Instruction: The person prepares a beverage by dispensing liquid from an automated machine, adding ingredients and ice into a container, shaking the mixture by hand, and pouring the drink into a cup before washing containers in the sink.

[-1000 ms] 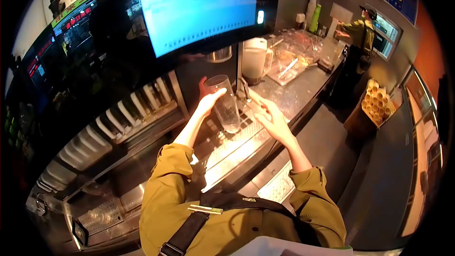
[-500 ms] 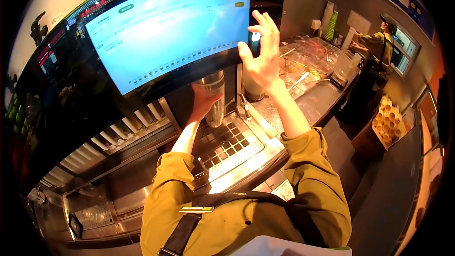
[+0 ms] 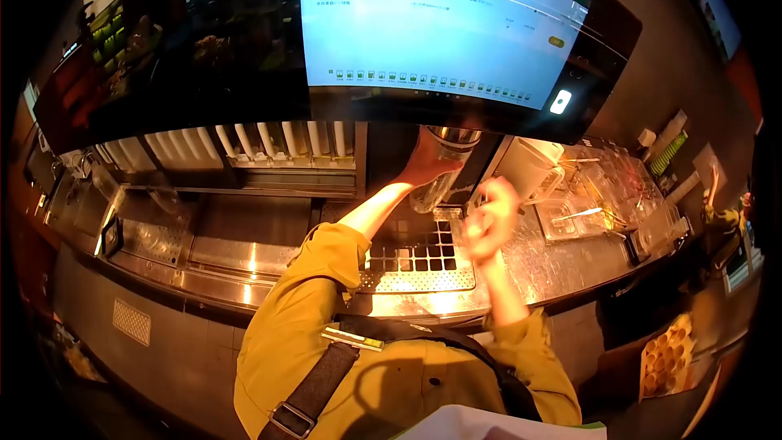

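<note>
My left hand (image 3: pixel 425 161) is wrapped round a tall clear cup (image 3: pixel 446 175), held slightly tilted under the lower edge of a large lit screen (image 3: pixel 440 28). The cup's top is close to a round metal fitting (image 3: pixel 458 135) beneath the screen. Below the cup lies a drip tray with a square grid (image 3: pixel 423 257). My right hand (image 3: pixel 493 216) is to the right of the cup, not touching it, and its fingers are smeared by motion. A pale pitcher (image 3: pixel 525 165) stands behind my right hand.
Clear containers with utensils (image 3: pixel 566 216) lie on the counter at right, near green stacked cups (image 3: pixel 669 153). A co-worker (image 3: pixel 725 216) stands at far right. A box of rolled tubes (image 3: pixel 668 358) is at lower right. White-handled holders (image 3: pixel 285 140) line the left.
The view has turned right. My left hand has brought the cup up under the screen. My right hand rose to the screen's edge and has since come down beside the cup.
</note>
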The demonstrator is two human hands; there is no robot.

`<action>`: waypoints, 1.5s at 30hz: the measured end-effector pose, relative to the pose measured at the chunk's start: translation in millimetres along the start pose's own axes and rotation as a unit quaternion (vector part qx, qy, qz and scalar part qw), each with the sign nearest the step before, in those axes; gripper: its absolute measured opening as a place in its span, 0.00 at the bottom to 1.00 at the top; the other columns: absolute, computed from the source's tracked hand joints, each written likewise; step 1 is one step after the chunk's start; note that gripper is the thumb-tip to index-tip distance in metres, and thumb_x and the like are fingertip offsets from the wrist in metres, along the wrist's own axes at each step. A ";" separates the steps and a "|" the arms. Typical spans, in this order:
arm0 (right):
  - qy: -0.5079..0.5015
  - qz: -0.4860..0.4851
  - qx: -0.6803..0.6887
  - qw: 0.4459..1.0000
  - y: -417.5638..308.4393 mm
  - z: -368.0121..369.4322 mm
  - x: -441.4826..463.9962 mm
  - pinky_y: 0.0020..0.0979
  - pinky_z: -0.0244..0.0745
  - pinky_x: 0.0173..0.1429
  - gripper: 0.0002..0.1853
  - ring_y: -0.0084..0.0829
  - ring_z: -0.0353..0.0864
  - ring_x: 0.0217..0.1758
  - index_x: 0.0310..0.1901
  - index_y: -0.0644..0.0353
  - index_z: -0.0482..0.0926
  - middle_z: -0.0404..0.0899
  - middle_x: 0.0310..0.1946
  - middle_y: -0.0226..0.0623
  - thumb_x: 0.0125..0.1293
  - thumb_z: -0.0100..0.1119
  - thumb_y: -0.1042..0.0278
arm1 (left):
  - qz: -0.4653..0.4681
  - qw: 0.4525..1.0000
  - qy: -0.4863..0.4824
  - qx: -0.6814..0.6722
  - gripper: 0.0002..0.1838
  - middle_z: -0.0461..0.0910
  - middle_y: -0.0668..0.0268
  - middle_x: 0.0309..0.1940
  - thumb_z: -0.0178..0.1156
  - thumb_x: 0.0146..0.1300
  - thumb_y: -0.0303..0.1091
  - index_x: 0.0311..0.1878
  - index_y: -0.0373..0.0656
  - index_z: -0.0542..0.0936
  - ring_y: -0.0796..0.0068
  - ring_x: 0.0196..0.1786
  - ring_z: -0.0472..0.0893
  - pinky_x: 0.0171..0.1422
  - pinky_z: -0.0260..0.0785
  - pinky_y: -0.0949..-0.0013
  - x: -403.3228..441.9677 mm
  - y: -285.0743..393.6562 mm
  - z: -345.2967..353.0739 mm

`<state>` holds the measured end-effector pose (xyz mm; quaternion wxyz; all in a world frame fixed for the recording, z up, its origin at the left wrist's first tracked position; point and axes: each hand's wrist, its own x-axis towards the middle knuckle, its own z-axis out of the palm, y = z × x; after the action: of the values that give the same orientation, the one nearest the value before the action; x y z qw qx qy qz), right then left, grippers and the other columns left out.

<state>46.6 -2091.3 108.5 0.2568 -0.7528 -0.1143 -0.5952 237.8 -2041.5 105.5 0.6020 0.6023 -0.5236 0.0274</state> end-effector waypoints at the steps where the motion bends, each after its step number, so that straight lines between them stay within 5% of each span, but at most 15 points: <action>1: -0.071 0.047 -0.005 0.996 7.1 9.3 -47.2 0.43 0.57 0.61 0.07 0.46 0.64 0.58 0.29 0.62 0.69 0.66 0.53 0.49 0.47 0.54 0.74 | 0.008 1.000 0.008 -0.015 0.63 0.44 0.54 0.65 0.72 0.39 0.40 0.65 0.44 0.29 0.60 0.69 0.46 0.70 0.40 0.58 0.4 -2.4 0.8; 3: -0.201 0.174 -0.083 0.960 11.7 15.8 -146.3 0.47 0.54 0.62 0.16 0.52 0.59 0.61 0.39 0.65 0.69 0.59 0.59 0.55 0.49 0.60 0.68 | 0.024 0.999 0.018 -0.044 0.63 0.44 0.55 0.65 0.72 0.40 0.37 0.65 0.46 0.30 0.60 0.69 0.46 0.70 0.40 0.58 0.9 -10.2 3.3; 5: -0.250 0.197 -0.135 0.938 0.6 4.1 -207.1 0.49 0.52 0.63 0.21 0.53 0.57 0.62 0.45 0.67 0.67 0.57 0.60 0.57 0.50 0.60 0.68 | 0.024 0.991 0.001 -0.132 0.61 0.45 0.56 0.65 0.71 0.40 0.31 0.65 0.48 0.31 0.62 0.69 0.47 0.70 0.42 0.58 3.0 -14.2 4.4; 9: -0.227 0.245 -0.160 0.929 -12.3 -5.2 -241.2 0.46 0.56 0.59 0.22 0.55 0.61 0.56 0.46 0.65 0.66 0.60 0.56 0.57 0.48 0.59 0.71 | 0.020 0.986 -0.009 -0.163 0.58 0.48 0.59 0.64 0.69 0.39 0.22 0.65 0.49 0.35 0.64 0.68 0.49 0.70 0.45 0.59 3.7 -7.4 4.3; 11: -0.208 0.278 -0.169 0.923 -13.9 -5.0 -244.7 0.46 0.57 0.58 0.22 0.54 0.62 0.55 0.46 0.65 0.67 0.61 0.55 0.56 0.48 0.59 0.72 | 0.012 0.987 -0.010 -0.160 0.57 0.50 0.56 0.62 0.70 0.39 0.27 0.65 0.45 0.36 0.62 0.66 0.53 0.69 0.46 0.60 4.0 -5.3 2.1; 24: -0.187 0.271 -0.167 0.929 -14.3 -3.2 -249.9 0.42 0.63 0.55 0.18 0.49 0.68 0.51 0.43 0.66 0.69 0.69 0.48 0.51 0.50 0.58 0.74 | -0.100 0.971 0.010 -0.216 0.53 0.53 0.55 0.61 0.69 0.41 0.23 0.64 0.43 0.41 0.62 0.64 0.58 0.67 0.53 0.60 -1.1 44.6 -1.5; 35: -0.192 0.251 -0.166 0.934 -17.5 -7.3 -249.8 0.42 0.65 0.53 0.15 0.47 0.70 0.46 0.39 0.66 0.71 0.71 0.43 0.48 0.48 0.56 0.72 | -0.047 0.977 -0.007 -0.208 0.48 0.61 0.56 0.57 0.65 0.44 0.17 0.63 0.44 0.44 0.63 0.58 0.67 0.59 0.65 0.61 0.0 14.6 3.0; 39: -0.202 0.246 -0.158 0.935 -20.0 -8.1 -243.3 0.41 0.65 0.53 0.14 0.46 0.70 0.47 0.38 0.65 0.71 0.72 0.42 0.47 0.47 0.56 0.72 | -0.127 0.962 -0.012 -0.243 0.47 0.62 0.57 0.56 0.65 0.45 0.19 0.63 0.45 0.44 0.63 0.58 0.68 0.60 0.65 0.61 -2.3 32.8 -0.3; 45: -0.172 0.246 -0.157 0.941 -18.5 -7.1 -246.4 0.41 0.68 0.50 0.12 0.46 0.71 0.44 0.35 0.64 0.71 0.73 0.40 0.46 0.46 0.56 0.73 | -0.115 0.966 -0.017 -0.233 0.46 0.62 0.56 0.56 0.66 0.46 0.21 0.63 0.45 0.46 0.64 0.58 0.68 0.61 0.63 0.61 -3.3 24.8 -0.5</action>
<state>-33.6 -2046.5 -121.0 0.2501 -0.8792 0.1274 -0.3851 220.1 -2032.4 120.8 0.7154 0.5022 -0.4532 -0.1749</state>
